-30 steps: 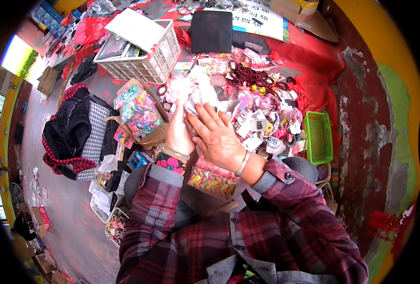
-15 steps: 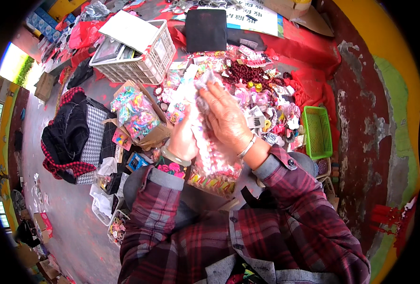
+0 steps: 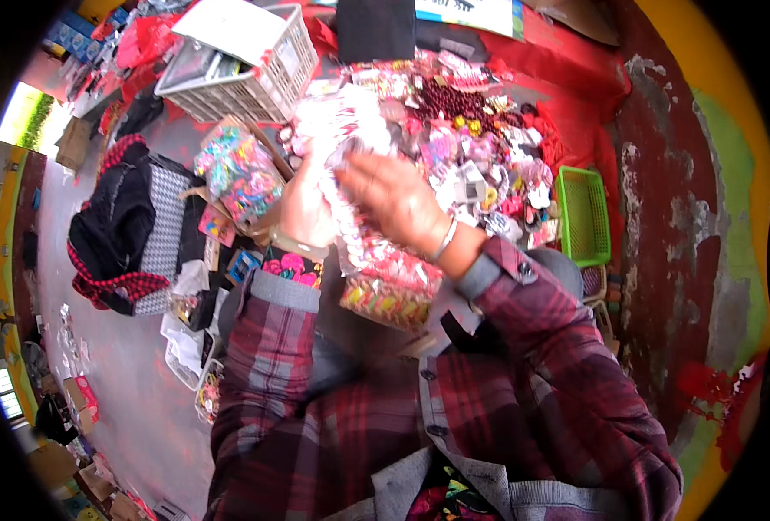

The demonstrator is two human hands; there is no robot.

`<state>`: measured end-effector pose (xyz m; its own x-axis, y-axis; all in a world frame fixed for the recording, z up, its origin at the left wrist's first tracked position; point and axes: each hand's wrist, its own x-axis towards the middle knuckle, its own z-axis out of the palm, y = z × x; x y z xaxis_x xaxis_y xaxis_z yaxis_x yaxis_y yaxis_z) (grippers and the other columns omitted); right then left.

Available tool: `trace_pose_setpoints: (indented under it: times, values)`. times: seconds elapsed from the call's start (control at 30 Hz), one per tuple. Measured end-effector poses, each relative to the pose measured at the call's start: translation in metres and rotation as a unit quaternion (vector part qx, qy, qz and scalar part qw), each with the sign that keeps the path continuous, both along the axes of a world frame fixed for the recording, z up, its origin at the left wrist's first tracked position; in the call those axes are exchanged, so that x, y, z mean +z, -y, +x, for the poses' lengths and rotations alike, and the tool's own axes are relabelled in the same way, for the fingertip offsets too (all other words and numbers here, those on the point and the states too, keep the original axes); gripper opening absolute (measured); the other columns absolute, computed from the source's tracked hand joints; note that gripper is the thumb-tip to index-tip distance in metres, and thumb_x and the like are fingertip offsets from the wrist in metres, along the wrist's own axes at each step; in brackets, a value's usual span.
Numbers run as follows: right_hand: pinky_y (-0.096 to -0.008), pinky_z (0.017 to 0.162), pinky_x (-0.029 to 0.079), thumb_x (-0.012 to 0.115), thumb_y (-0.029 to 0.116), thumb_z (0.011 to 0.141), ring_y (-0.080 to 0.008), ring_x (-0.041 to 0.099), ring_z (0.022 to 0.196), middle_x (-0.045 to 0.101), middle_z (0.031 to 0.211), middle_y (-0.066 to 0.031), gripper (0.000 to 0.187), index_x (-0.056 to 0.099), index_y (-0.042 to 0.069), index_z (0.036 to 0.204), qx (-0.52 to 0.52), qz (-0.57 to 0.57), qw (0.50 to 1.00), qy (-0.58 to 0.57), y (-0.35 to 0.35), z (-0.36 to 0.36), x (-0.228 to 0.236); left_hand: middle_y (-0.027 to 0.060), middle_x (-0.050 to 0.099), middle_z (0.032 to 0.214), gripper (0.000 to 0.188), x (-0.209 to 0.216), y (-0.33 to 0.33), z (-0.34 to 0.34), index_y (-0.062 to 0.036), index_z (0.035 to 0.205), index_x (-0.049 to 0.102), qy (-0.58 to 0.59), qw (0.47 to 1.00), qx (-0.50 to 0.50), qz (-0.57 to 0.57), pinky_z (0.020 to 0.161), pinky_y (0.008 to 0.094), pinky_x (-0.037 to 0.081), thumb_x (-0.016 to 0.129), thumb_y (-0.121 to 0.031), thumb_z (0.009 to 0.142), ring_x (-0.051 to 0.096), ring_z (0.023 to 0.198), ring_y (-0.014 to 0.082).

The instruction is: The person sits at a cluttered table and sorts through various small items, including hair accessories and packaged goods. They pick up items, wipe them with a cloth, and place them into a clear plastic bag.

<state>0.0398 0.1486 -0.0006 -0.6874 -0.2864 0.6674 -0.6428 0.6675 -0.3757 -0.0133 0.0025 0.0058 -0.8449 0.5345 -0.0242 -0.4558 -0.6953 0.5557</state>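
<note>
My left hand (image 3: 305,208), with a pale bangle at its wrist, is closed around the left side of a clear plastic bag (image 3: 343,117). Bright light washes out the bag's upper part; white and pink-red pieces show through it. My right hand (image 3: 398,198), wearing a silver bangle, lies across the bag with its fingers stretched out, blurred by motion. Whether its fingertips touch the plastic I cannot tell. Lower down, red-and-white pieces (image 3: 385,253) fill the bag, above a clear packet with a yellow, green and red pattern (image 3: 385,302).
Heaped hair accessories and dark red beads (image 3: 454,102) lie beyond my hands. A carton of colourful bagged pieces (image 3: 237,169) stands left, below a white plastic crate (image 3: 268,78). At right is a green basket (image 3: 583,217); a dark checked garment (image 3: 120,230) lies far left.
My right hand has slid from the bag's crumpled top toward its left side. The bag's upper part now looks spread wider. The whole view has shifted slightly.
</note>
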Motion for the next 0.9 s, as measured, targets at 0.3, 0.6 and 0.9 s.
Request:
trace_pose_setpoints:
  times: [0.3, 0.6, 0.9]
  values:
    - [-0.0247, 0.052, 0.046, 0.04, -0.004, 0.074, -0.0128, 0.056, 0.06, 0.063, 0.078, -0.0067, 0.026, 0.065, 0.001, 0.08, -0.152, -0.478, 0.784, 0.366, -0.079, -0.025, 0.015, 0.006, 0.06, 0.101, 0.04, -0.015, 0.02, -0.021, -0.0067, 0.116, 0.049, 0.017, 0.998, 0.023, -0.052, 0.075, 0.0315, 0.051, 0.04, -0.039, 0.096, 0.06, 0.086, 0.0171]
    - [-0.0263, 0.053, 0.048, 0.06, 0.046, 0.084, -0.0159, 0.061, 0.063, 0.062, 0.072, -0.0085, 0.043, 0.061, 0.005, 0.096, -0.011, -0.4, 0.657, 0.639, -0.037, 0.011, -0.001, 0.0026, 0.054, 0.1, 0.035, -0.037, 0.039, -0.017, -0.0099, 0.108, 0.049, -0.012, 0.98, 0.199, -0.013, 0.077, 0.0359, 0.045, 0.037, -0.04, 0.096, 0.053, 0.091, 0.0185]
    - [-0.0271, 0.061, 0.053, 0.061, 0.017, 0.086, -0.0184, 0.063, 0.07, 0.064, 0.08, -0.0095, 0.026, 0.057, -0.001, 0.104, 0.071, -0.69, 0.488, 0.529, -0.012, 0.038, -0.025, 0.0006, 0.057, 0.084, 0.039, -0.073, 0.015, -0.011, -0.0113, 0.103, 0.055, 0.027, 0.974, -0.075, 0.21, 0.061, 0.0315, 0.048, 0.047, -0.047, 0.089, 0.053, 0.068, 0.0111]
